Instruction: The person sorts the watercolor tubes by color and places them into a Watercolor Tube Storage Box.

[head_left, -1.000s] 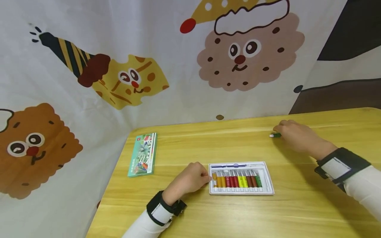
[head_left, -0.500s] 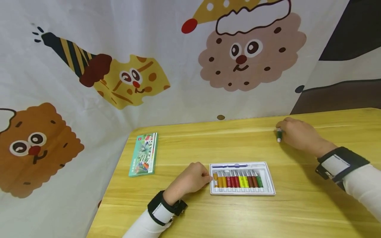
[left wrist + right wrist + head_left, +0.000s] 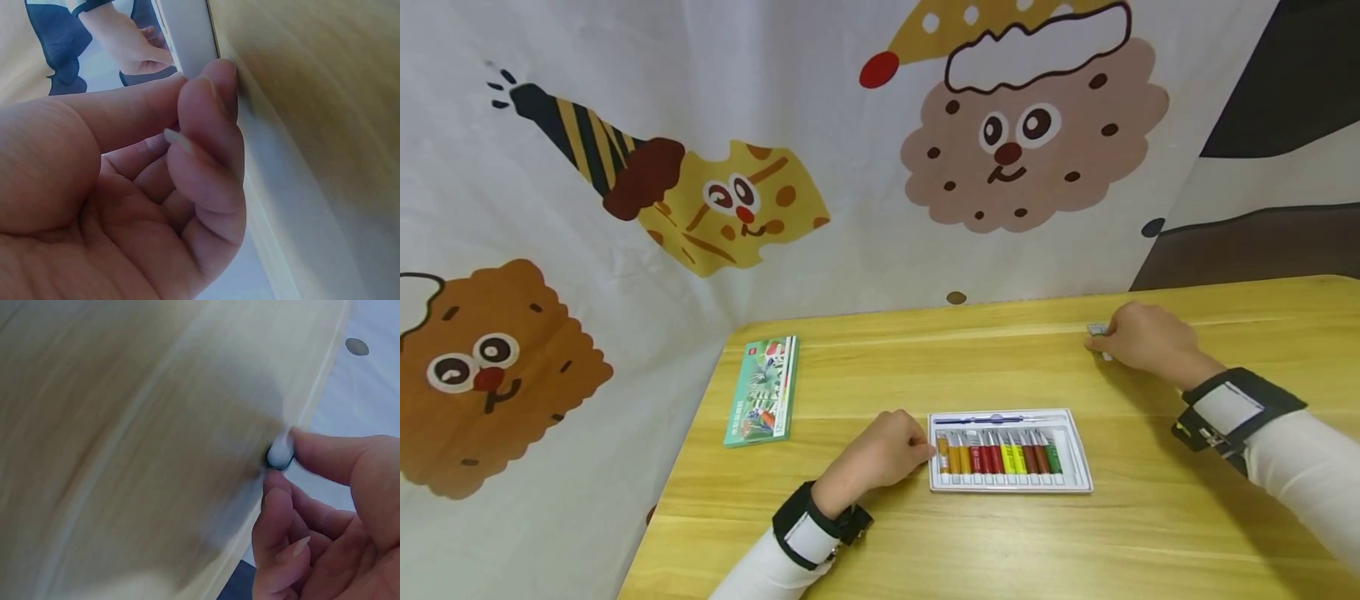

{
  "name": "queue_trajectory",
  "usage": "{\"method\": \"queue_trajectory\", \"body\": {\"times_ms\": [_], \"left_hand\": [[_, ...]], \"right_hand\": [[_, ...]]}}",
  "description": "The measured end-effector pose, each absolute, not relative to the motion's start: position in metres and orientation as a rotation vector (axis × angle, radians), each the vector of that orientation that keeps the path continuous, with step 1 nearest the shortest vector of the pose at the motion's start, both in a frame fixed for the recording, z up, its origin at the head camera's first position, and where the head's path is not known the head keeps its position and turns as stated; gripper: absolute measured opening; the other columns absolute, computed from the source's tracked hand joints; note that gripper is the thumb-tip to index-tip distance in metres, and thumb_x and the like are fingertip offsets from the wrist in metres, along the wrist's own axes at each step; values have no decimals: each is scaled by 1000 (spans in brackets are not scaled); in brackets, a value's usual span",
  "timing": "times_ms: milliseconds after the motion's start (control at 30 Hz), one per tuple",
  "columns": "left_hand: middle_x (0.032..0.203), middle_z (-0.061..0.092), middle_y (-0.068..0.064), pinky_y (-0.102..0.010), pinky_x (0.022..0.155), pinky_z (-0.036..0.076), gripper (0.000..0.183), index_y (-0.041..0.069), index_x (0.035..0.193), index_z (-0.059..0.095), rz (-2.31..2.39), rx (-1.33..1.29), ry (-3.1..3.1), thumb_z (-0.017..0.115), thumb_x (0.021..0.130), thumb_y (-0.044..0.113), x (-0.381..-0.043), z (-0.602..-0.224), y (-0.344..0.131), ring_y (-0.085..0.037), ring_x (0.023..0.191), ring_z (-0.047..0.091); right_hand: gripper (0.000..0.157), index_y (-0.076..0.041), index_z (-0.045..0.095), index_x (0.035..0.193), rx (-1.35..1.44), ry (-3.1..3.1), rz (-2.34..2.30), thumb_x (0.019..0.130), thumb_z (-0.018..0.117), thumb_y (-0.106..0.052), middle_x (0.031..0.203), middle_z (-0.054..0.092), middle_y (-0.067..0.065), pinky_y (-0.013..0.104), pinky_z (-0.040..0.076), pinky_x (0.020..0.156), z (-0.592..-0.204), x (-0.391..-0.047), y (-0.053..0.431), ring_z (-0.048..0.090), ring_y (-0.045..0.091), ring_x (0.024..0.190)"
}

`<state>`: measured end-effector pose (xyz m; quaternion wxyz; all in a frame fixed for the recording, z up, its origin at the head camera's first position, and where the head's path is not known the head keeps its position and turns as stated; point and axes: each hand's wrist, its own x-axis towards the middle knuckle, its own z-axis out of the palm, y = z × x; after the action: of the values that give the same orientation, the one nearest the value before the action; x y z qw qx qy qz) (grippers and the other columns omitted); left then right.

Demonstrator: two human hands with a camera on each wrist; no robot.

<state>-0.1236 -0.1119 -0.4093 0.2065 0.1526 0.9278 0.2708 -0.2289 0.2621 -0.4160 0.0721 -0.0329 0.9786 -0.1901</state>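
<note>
A white plastic tray [image 3: 1081, 478] lies on the table in the head view, with a row of paint tubes [image 3: 997, 458] and a thin blue-handled brush [image 3: 977, 420] in it. My left hand [image 3: 883, 448] pinches the tray's left edge between thumb and fingertips; the left wrist view shows this edge [image 3: 192, 39] close up. Farther back on the right, my right hand [image 3: 1150, 340] pinches a green paint tube [image 3: 1098, 330], mostly covered by the fingers. From the right wrist, the tube's white cap [image 3: 281, 454] faces the camera, just over the tabletop.
A green paint box [image 3: 760, 390] lies flat at the left of the wooden table [image 3: 880, 367]. Behind the table's back edge hangs a white curtain [image 3: 850, 250] with cartoon biscuit and cheese prints. Black straps with cameras circle both wrists.
The right hand has turned the green tube from pointing left to pointing toward the near side, and its fingers now cover more of it. Left hand and tray stay in place.
</note>
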Motion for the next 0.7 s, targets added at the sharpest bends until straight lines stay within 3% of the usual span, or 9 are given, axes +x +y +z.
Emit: {"method": "queue_trajectory", "body": {"times_ms": [133,533,700], "left_hand": [[47,37,7,-21,39,27,37,11,56,61,755,430,2582,63,91,24,-124,-409,-111,-8,42,37],[47,36,6,-21,38,26,37,12,56,61,740,416,2590,63,91,25,-124,-411,-112,-8,41,36],[47,36,6,-21,38,27,37,12,56,61,748,411,2589,63,90,25,-123,-410,-113,-8,42,37]], "right_hand": [[31,-7,64,66,-108,2894,-593,85,64,-32,55,48,2,27,29,40,-414,-229,262,43,18,47],[35,-7,62,53,-175,2755,-768,82,65,-25,44,43,-4,25,30,39,-416,-232,267,36,11,39],[30,-4,66,63,-224,2761,-827,85,64,-24,47,43,-3,27,31,40,-409,-227,266,36,12,42]]}}
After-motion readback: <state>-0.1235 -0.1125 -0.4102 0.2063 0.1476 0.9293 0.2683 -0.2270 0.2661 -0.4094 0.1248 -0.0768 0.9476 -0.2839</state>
